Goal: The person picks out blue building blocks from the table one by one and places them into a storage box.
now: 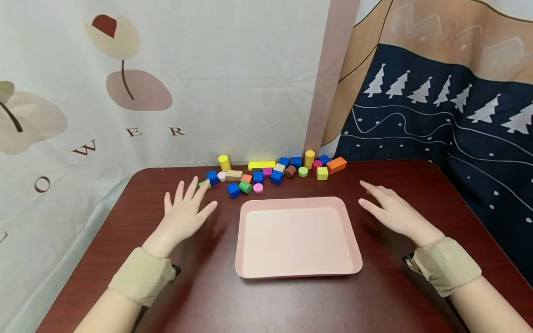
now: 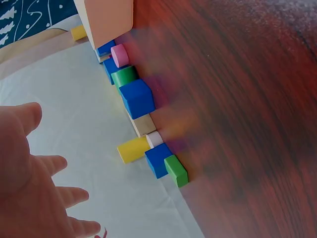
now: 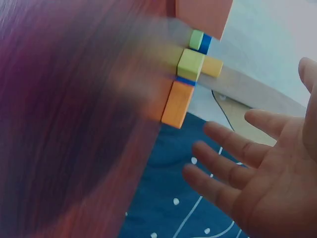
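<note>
My left hand (image 1: 183, 215) is spread over the table left of a pink tray (image 1: 300, 273), its fingers straight and holding nothing. Its fingertips overlap a green block (image 1: 205, 184) at the left end of a row of coloured blocks. In the left wrist view that green block (image 2: 176, 171) lies beside a blue cube (image 2: 157, 159). On the tray's other side my right hand (image 1: 393, 210) is held out with extended fingers and nothing in its grasp. The orange block (image 1: 336, 164) at the row's right end is nearest to it. Inside the tray only its pink bottom shows.
Along the table's back edge lie wooden blocks, among them a yellow cylinder (image 1: 224, 163), a long yellow bar (image 1: 262, 164), a green cylinder (image 1: 245, 187) and a pink disc (image 1: 258, 188). Behind them hangs a pale curtain (image 1: 233, 92), with a dark blue tree-print cloth (image 1: 399, 120) at right.
</note>
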Tool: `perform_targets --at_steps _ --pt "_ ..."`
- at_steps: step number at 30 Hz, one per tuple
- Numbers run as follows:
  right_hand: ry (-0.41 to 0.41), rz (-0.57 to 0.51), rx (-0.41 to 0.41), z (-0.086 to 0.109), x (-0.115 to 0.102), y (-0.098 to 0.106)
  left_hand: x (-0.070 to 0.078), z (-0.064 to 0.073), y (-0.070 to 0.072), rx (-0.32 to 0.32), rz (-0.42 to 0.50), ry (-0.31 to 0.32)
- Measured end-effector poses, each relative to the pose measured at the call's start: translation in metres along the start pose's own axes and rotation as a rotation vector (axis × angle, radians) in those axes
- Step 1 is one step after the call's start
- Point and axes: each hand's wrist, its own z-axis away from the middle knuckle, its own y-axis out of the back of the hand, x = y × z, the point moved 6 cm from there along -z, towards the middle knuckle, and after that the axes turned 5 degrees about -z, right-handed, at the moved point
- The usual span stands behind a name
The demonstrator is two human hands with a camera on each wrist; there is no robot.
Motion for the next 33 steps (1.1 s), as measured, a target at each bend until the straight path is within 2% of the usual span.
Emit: perform_targets --at_steps 9,19,26,33 --pt "0.002 -0.123 -0.044 -0.004 -0.002 -0.019 -0.008 -0.018 0.01 0.052 0.106 0.015" --pt "0.01 -0.308 -0.139 -0.007 0.012 -0.044 -0.022 -0.044 0.017 0.126 0.217 0.001" --pt "0.043 -0.427 -0.197 -0.007 0.013 -0.05 -0.031 -0.062 0.015 0.141 0.255 0.021" --pt "0.093 -0.55 -0.281 -0.006 0.01 -0.056 -0.041 -0.075 0.009 0.118 0.271 0.057"
